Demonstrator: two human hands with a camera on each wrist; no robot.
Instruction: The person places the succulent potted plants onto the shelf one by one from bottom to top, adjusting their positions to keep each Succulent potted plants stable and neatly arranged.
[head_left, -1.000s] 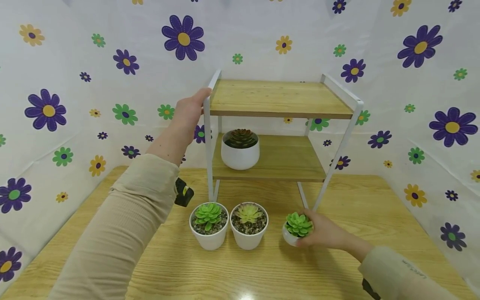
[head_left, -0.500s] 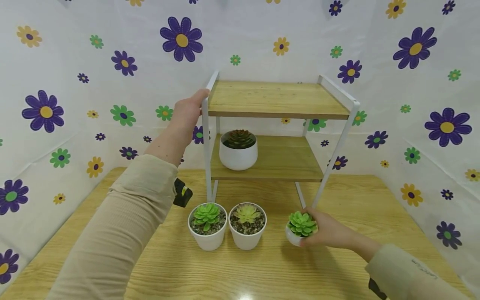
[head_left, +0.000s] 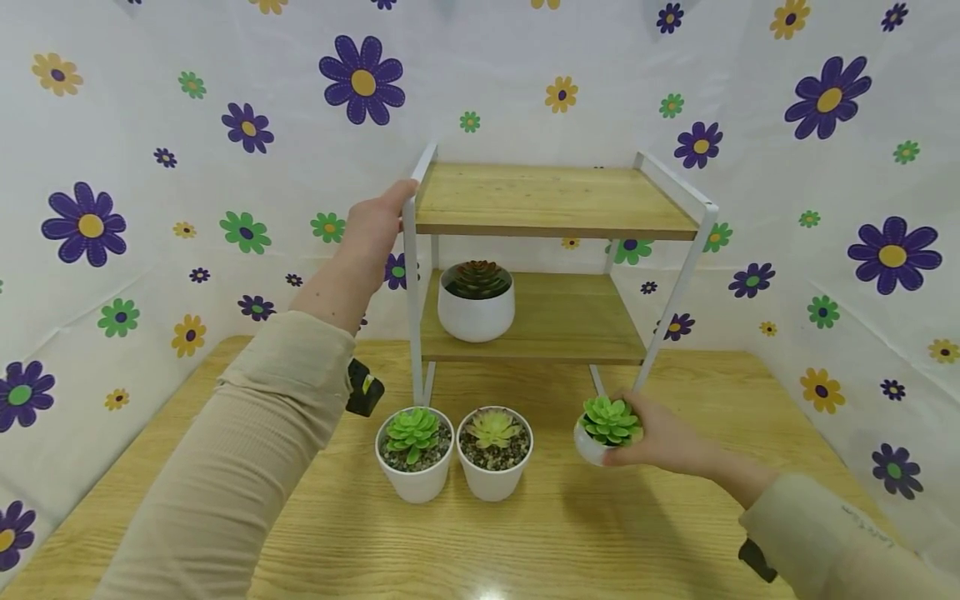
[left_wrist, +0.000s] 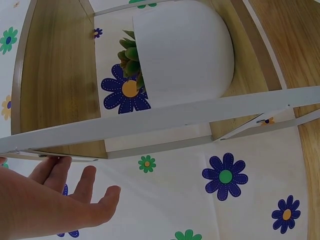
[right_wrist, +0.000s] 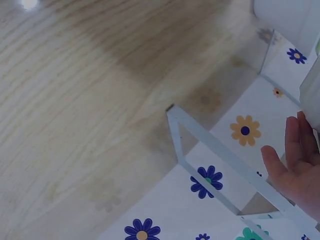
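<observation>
My left hand (head_left: 372, 237) holds the upper left corner of a two-tier shelf rack (head_left: 555, 200) with wooden boards and a white frame. Two of its fingertips meet the frame in the left wrist view, while the other fingers are spread behind it. In my right hand (head_left: 663, 437) is a small potted succulent (head_left: 611, 421), bright green in a round white pot, gripped from the right side. It hangs above the table by the rack's right front leg. The right wrist view catches only the edge of its white pot (right_wrist: 311, 95).
A dark succulent in a white bowl-shaped pot (head_left: 477, 317) stands on the lower board, left side. Two white pots with succulents, a green one (head_left: 415, 479) and a yellowish one (head_left: 492, 479), stand on the wooden table (head_left: 360, 550) before the rack. Flower-patterned cloth surrounds the table.
My right hand has lifted the small potted succulent off the table and moved it slightly right and up toward the rack. The left hand stays on the rack.
</observation>
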